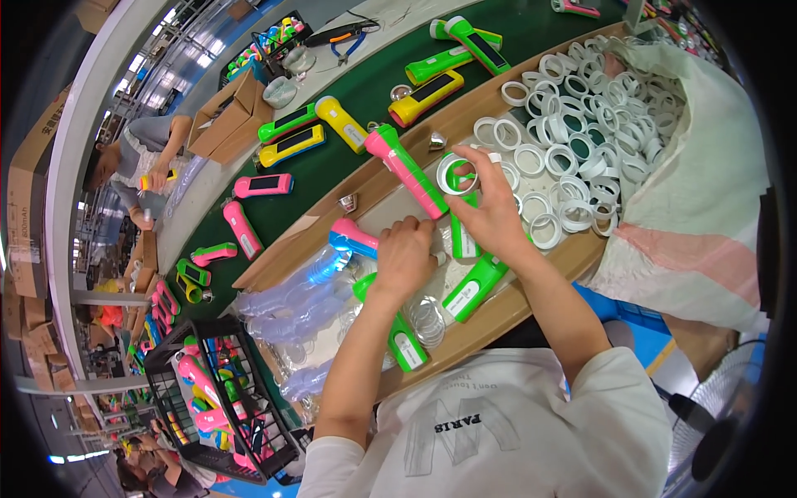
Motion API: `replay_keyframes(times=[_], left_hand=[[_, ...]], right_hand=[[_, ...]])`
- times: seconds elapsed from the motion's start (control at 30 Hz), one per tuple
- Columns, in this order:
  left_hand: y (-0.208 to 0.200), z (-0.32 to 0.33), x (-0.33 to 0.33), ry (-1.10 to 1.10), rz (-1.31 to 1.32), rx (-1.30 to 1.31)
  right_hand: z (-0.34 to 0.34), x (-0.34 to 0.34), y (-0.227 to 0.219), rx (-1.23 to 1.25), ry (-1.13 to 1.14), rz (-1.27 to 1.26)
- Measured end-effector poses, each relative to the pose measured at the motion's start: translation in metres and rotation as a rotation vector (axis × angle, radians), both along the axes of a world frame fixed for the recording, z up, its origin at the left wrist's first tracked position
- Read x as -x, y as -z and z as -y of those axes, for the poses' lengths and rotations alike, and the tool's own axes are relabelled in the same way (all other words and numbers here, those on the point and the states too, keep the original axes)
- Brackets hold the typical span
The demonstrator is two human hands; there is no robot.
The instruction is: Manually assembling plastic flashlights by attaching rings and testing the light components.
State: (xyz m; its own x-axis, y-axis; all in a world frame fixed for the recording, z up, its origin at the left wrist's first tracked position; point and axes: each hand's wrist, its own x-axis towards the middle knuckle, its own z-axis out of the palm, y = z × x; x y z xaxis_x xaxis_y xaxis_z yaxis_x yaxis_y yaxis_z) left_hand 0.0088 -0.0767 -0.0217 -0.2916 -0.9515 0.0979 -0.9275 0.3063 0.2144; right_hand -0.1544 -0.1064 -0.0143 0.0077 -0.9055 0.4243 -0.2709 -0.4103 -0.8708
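In my right hand (pixel 491 207) a white plastic ring (pixel 457 175) is pinched between thumb and fingers, just above a green flashlight (pixel 465 232). My left hand (pixel 405 256) is lower and to the left, its fingers bent down into the cardboard tray; whatever they grip is hidden. Beside its knuckles lies a pink and blue flashlight (pixel 353 237). A pink and green flashlight (pixel 405 170) rests between the hands, across the tray's far side. Two more green flashlights, one (pixel 476 287) under my right forearm and one (pixel 405 339) by my left wrist, lie nearer my body.
Many loose white rings (pixel 573 158) fill the tray's right end, beside a white woven sack (pixel 689 207). Clear round lenses (pixel 427 322) and bluish plastic sleeves (pixel 290 303) lie nearer left. Flashlights cover the green belt (pixel 324 174). A black crate (pixel 228 398) holds more. Another person (pixel 149 158) works opposite.
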Motion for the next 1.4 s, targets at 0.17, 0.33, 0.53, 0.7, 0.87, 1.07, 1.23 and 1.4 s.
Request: replay_keyframes(times=[0.17,0.33,0.53,0.7,0.87,1.07,1.23,1.4], left_hand=[[0.007,-0.001,-0.004,0.099,0.004,-0.148],[0.002,-0.012,-0.006,0.119,-0.043,-0.057],[-0.001,-0.012,-0.01,0.115,0.049,-0.208],[-0.018,-0.008,-0.028,-0.148,-0.609,-0.482],[-0.057,0.015,-0.021,-0.249,-1.107,-0.432],[-0.056,0.004,-0.035,-0.14,-0.353,-0.072],[-0.048,-0.029,-0.033,-0.116,0.101,-0.288],[-0.054,-0.04,-0.029,-0.018,0.303,-0.315]], right_hand=[[-0.004,-0.003,-0.002,-0.004,-0.055,0.001],[-0.005,-0.002,-0.001,0.0,-0.053,0.002],[-0.004,-0.003,0.0,0.02,-0.068,-0.038],[-0.001,-0.001,0.004,0.008,-0.064,-0.081],[-0.004,-0.006,-0.002,-0.052,-0.161,-0.092],[-0.002,-0.001,-0.001,-0.123,-0.315,0.181],[-0.007,-0.005,-0.006,-0.181,-0.361,0.34],[-0.005,-0.005,0.0,-0.147,-0.297,0.358]])
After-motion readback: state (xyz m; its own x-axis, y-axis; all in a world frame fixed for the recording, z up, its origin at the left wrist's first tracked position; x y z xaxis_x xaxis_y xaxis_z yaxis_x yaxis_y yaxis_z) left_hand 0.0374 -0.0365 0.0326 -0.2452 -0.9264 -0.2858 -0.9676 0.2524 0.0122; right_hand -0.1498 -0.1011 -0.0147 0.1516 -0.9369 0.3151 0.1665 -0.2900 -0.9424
